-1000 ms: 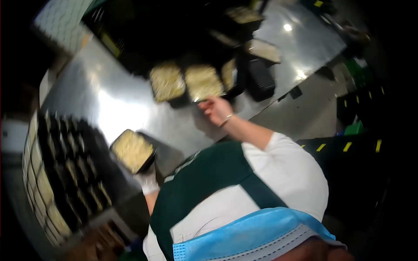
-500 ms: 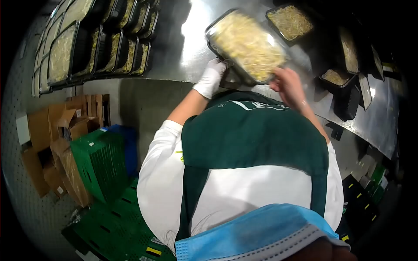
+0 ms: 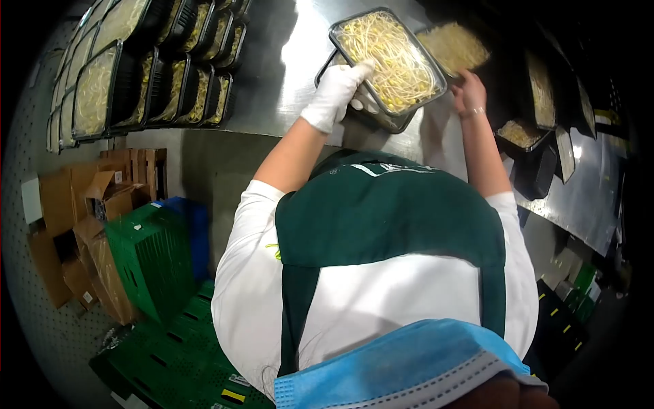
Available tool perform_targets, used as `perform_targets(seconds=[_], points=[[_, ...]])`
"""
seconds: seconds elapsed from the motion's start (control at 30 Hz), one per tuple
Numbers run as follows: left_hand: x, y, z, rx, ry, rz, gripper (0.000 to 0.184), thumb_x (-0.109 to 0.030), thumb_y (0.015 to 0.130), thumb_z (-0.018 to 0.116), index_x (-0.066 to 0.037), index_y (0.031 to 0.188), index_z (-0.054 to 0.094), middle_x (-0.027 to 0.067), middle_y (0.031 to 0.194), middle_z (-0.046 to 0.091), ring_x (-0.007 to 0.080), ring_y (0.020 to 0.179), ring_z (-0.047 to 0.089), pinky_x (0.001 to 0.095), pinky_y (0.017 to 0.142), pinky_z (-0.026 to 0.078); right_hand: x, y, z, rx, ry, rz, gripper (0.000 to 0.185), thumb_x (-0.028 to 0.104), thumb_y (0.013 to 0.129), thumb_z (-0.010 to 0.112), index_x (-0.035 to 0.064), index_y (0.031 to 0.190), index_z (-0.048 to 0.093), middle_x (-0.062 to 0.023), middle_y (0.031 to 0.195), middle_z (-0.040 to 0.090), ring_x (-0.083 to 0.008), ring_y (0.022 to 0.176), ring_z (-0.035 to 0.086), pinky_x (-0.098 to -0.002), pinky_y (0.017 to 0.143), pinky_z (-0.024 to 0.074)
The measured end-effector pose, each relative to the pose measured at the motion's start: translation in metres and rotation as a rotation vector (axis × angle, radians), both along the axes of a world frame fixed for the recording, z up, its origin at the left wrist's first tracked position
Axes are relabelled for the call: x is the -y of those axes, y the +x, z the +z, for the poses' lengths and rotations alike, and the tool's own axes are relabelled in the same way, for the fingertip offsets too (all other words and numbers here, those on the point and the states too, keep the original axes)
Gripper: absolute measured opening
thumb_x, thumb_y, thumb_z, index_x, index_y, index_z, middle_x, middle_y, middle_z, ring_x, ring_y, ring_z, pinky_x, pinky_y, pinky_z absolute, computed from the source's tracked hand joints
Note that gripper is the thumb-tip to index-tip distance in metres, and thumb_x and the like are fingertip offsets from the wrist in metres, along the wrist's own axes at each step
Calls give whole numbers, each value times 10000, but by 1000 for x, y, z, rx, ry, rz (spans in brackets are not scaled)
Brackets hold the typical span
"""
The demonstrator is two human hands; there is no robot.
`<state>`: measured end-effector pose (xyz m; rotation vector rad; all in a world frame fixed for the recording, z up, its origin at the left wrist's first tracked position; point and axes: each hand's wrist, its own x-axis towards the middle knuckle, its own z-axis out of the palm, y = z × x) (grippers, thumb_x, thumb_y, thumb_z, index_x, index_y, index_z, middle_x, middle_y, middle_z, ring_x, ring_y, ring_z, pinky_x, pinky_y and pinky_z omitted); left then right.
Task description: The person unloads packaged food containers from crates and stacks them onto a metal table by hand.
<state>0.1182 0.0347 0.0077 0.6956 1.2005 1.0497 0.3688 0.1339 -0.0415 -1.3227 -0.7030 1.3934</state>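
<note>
My left hand [image 3: 337, 92], in a white glove, grips the near left edge of a black tray of bean sprouts [image 3: 392, 61], thumb on top. Beneath this tray another black tray [image 3: 398, 125] shows only its edges and part of its side; its contents are mostly hidden. My bare right hand [image 3: 470, 93] is at the near edge of a further tray of bean sprouts [image 3: 453, 49] to the right, its fingers closed on the rim. That tray looks blurred.
Stacked sprout trays [image 3: 95, 92] stand at the left on the metal table [image 3: 272, 88]. More trays [image 3: 521, 135] lie tilted at the right. Green crates [image 3: 153, 255] and cardboard boxes [image 3: 65, 204] are on the floor at lower left.
My right hand has left the first tray and moved right to the other one, which has shifted slightly. My left hand now has its thumb over the first tray's rim.
</note>
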Motion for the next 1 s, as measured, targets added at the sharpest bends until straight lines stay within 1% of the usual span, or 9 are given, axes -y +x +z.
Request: perform_targets(seconds=[0.27, 0.43, 0.53, 0.63, 0.67, 0.77, 0.83, 0.93, 1.0], points=[[67, 14, -3, 237, -23, 205, 262, -222, 825, 524, 22, 745, 575, 85, 655, 606, 120, 491, 548, 201, 422, 415, 77, 59, 125, -54, 337, 335, 447, 87, 675, 446, -108, 1077, 435, -178, 1028, 535, -222, 905, 553, -306, 829, 428], [72, 4, 31, -20, -85, -255, 271, -226, 770, 600, 31, 685, 600, 89, 638, 608, 68, 481, 446, 203, 471, 368, 34, -23, 122, 149, 319, 800, 86, 155, 693, 511, 71, 701, 494, 64, 603, 413, -32, 543, 374, -173, 484, 285], [81, -17, 30, 238, 110, -288, 304, -265, 810, 521, 27, 773, 594, 123, 710, 616, 183, 634, 604, 214, 463, 445, 31, -37, 98, 151, 255, 968, 173, 243, 777, 558, 80, 747, 509, 45, 647, 434, -46, 596, 390, -176, 533, 320], [71, 2, 51, 406, 25, 138, 310, -261, 817, 504, 27, 919, 554, 127, 752, 610, 208, 613, 611, 241, 426, 459, 19, 17, 95, 635, 636, 577, 392, 311, 742, 618, 27, 1001, 541, -78, 918, 552, -166, 908, 508, -277, 775, 414], [68, 2, 46, 243, 13, 147, 306, -245, 814, 507, 26, 955, 530, 127, 763, 607, 205, 592, 604, 245, 435, 462, 9, 54, 106, 1330, 833, 305, 474, 364, 694, 653, 24, 1004, 539, -134, 1001, 548, -250, 953, 512, -331, 798, 417], [67, 9, 45, 124, 26, 205, 297, -221, 808, 513, 23, 977, 513, 123, 762, 602, 196, 548, 584, 253, 451, 466, -11, 156, 62, 2154, 420, 99, 694, 402, 639, 664, 54, 1176, 397, -131, 1204, 434, -281, 1107, 414, -388, 864, 383], [65, 16, 46, 209, 38, 243, 267, -201, 808, 508, 22, 954, 528, 117, 734, 599, 186, 510, 562, 261, 470, 469, -13, 179, 44, 2196, 549, 152, 581, 265, 685, 642, 69, 1176, 402, -112, 1231, 418, -257, 1111, 421, -385, 857, 396], [67, 11, 47, 247, 22, 199, 245, -171, 801, 522, 16, 959, 539, 93, 810, 597, 166, 622, 576, 255, 513, 468, 5, 170, 79, 1667, 921, -37, 157, 128, 750, 599, 51, 884, 625, -104, 777, 631, -212, 690, 612, -260, 613, 472], [69, 12, 47, 230, 12, 121, 215, -172, 830, 498, -9, 966, 533, 91, 813, 595, 152, 598, 571, 233, 501, 457, 48, 153, 122, 1235, 510, -63, 206, 119, 784, 585, 47, 975, 611, -38, 777, 635, -70, 682, 575, -176, 625, 438]])
